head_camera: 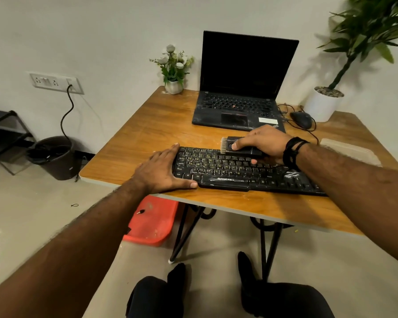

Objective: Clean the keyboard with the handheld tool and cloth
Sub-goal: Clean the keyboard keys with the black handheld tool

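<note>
A black keyboard (225,171) lies near the front edge of the wooden table (161,125). My right hand (262,143) grips a black handheld brush tool (233,145); its pale bristles point left and rest on the top key rows. My left hand (163,171) lies flat against the keyboard's left end, thumb along its front edge, fingers at its far corner. A pale cloth (349,151) lies on the table to the right, past my right forearm.
An open black laptop (239,92) stands behind the keyboard, with a wired mouse (301,119) to its right. A small flower pot (174,86) and a large white planter (324,104) sit at the back. A bin (55,157) and red stool (152,221) stand on the floor.
</note>
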